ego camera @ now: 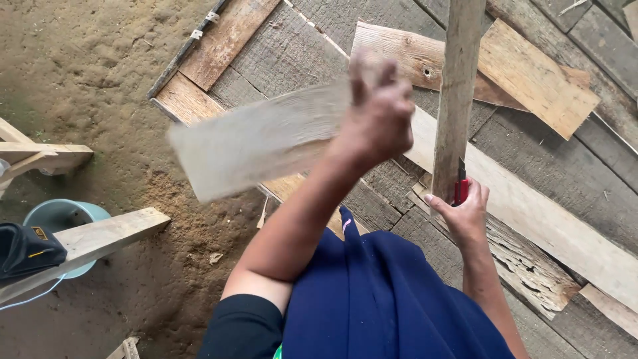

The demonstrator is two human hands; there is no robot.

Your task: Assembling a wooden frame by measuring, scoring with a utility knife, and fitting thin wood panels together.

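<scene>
My left hand (pixel 380 113) grips a short weathered board (pixel 259 139) by its right end; the board is blurred and sticks out to the left above the ground. My right hand (pixel 463 211) holds a red utility knife (pixel 460 187) with its blade up, pressed against the lower end of a narrow upright wooden slat (pixel 457 86) that runs up out of the top of the view. My blue clothing fills the bottom centre.
Grey planks and paler boards (pixel 531 73) lie on a wooden floor at the right. To the left is sandy soil with sawdust. A wooden frame (pixel 100 236), a light-blue bucket (pixel 60 214) and a black pouch (pixel 23 249) sit at the left edge.
</scene>
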